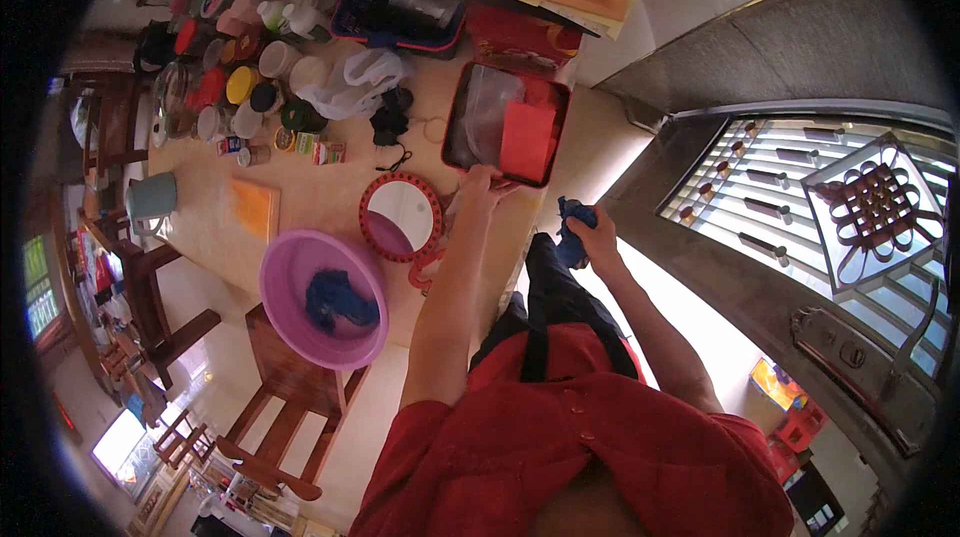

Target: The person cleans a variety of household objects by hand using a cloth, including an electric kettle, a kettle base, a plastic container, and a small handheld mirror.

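Note:
My left hand reaches across the table and grips the near edge of a red box with a dark rim. Inside the box lie a clear plastic cover and a bright red packet. Bunched in my right hand is a blue cloth, held off to the right of the table edge. A purple basin stands to the left with another blue cloth in it. Between basin and box lies a round mirror with a red beaded frame.
Many jars and tubs crowd the far left of the table, near a white plastic bag and a blue basket. An orange board and a grey-green mug sit farther left. A wooden chair adjoins the basin; a metal door stands right.

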The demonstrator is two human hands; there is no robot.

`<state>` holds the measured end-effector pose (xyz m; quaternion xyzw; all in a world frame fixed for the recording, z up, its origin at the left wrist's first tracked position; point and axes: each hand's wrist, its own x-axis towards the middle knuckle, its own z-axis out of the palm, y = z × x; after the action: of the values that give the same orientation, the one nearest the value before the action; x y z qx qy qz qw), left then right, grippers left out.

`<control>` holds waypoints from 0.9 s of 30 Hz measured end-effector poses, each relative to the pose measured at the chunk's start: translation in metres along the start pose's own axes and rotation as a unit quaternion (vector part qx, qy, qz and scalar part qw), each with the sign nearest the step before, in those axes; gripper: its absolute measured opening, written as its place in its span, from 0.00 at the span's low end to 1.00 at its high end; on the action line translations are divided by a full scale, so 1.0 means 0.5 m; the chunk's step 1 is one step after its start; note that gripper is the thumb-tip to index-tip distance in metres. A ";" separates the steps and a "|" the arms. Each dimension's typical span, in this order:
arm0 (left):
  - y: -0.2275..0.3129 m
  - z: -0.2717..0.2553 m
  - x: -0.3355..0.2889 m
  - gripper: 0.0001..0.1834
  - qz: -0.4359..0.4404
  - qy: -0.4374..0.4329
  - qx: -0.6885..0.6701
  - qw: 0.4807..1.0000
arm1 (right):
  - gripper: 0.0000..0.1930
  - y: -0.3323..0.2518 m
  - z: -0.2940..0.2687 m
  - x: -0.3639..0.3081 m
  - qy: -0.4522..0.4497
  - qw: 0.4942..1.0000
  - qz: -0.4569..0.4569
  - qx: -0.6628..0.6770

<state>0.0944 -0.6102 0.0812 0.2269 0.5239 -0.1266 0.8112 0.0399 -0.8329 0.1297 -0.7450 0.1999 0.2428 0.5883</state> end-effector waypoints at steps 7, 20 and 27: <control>0.035 -0.035 -0.188 0.09 0.059 -0.009 0.113 0.992 | 0.15 -0.017 -0.043 0.013 -0.032 0.968 -0.014 0.247; 0.052 -0.254 -0.513 0.31 0.100 0.027 0.310 0.945 | 0.17 -0.309 0.024 -0.222 -0.351 0.844 -0.401 -0.065; -0.039 -0.357 -0.553 0.34 0.105 -0.082 0.288 0.948 | 0.15 -0.325 0.077 -0.254 -0.217 0.926 -0.308 -0.029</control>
<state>-0.1717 -0.5467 0.2652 0.4932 0.3703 -0.2040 0.7603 0.0279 -0.7570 0.3249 -0.7157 -0.1789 0.2107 0.6414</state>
